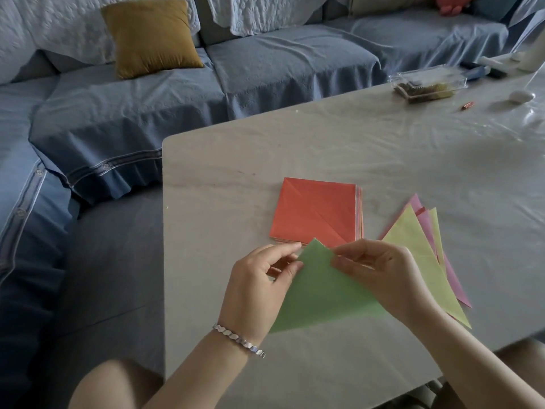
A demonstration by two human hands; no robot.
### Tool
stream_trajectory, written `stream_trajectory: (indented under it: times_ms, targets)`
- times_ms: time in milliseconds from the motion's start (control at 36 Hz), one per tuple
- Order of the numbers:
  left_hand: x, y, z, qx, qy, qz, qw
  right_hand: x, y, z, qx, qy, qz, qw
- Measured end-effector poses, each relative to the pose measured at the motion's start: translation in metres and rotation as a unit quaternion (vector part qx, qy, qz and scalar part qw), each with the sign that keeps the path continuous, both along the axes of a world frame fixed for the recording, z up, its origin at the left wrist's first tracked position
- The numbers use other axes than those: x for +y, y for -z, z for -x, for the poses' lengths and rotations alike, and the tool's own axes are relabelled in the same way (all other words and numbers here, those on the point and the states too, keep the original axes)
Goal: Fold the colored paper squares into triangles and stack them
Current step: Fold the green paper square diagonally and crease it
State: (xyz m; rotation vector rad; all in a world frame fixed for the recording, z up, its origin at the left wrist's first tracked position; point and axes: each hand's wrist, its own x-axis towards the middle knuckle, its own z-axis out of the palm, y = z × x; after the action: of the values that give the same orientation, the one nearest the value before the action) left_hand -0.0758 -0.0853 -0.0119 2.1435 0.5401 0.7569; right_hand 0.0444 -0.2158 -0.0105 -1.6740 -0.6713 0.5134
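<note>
Left hand (256,287), right hand (380,276) pinch green triangle (321,296): apex away, base seemingly crosswise.

Head view, looking down, near table (383,149)

Open table (224,178) lies left and far of the square stack (315,212); triangle pile (424,252) blocks right; clear box (429,84) far right.

On the table (383,160), the squares (315,214) sit stacked at frame centre, and the triangles (424,255) fan out just right of them. Below both, the sheet (321,293) is pinched between the left hand (253,287) and right hand (383,276). A box (429,84) stands upper right. The sofa (265,63) fills top and left, with a cushion (150,36) on it at upper left.
</note>
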Motion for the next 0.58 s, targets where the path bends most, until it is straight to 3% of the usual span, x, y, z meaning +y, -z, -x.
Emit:
stream_trajectory:
  times_ms: [278, 333, 389, 472, 583]
  targets:
    - [0.004, 0.009, 0.004, 0.101, 0.089, -0.011, 0.991, 0.013, -0.009, -0.011, -0.213, -0.189, 0.148, 0.947]
    - [0.007, 0.014, 0.004, 0.099, 0.052, 0.027, 0.993, 0.020, -0.003, -0.013, -0.297, -0.175, 0.132, 0.929]
    - [0.012, 0.019, 0.003, 0.101, -0.016, 0.130, 0.986, 0.027, 0.008, -0.012, -0.409, -0.107, 0.101, 0.901]
    - [0.020, 0.032, 0.005, 0.092, -0.132, 0.297, 0.941, 0.033, 0.024, -0.001, -0.455, -0.047, 0.081, 0.885]
    - [0.028, 0.060, 0.013, 0.132, -0.202, 0.281, 0.929, 0.032, 0.056, 0.024, -0.457, -0.146, 0.157, 0.863]
